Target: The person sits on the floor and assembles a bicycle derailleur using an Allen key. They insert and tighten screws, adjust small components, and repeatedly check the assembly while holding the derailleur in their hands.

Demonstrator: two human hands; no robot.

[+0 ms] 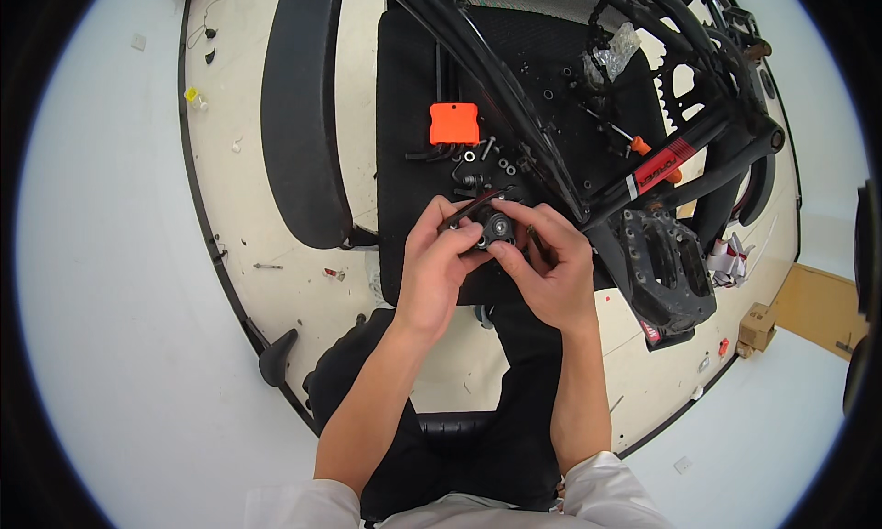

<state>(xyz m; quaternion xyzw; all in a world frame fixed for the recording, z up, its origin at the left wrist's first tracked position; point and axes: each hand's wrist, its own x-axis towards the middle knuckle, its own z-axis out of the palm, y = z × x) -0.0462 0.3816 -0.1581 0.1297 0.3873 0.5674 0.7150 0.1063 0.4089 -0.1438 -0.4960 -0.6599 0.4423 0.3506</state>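
Both hands hold a small black bicycle part [499, 227] with a round body and a silver bolt at its centre; it looks like a disc brake caliper. My left hand [436, 258] grips its left side, thumb on the front. From the right, my right hand [558, 272] pinches it between thumb and fingers, and a dark thin piece shows by its curled fingers. Just beyond the hands lie a small dark metal part [472, 181], a bolt [488, 148] and several nuts or washers [508, 168]. An orange hex key holder [455, 125] with black keys lies farther back.
The black chair seat [404, 79] carries these parts, beside a black armrest [299, 115]. A bicycle frame [496, 79] with a pedal [666, 267] and chainring [682, 92] crosses the right side. An orange-handled screwdriver [640, 146] lies behind its tube. A cardboard box [757, 327] stands on the floor.
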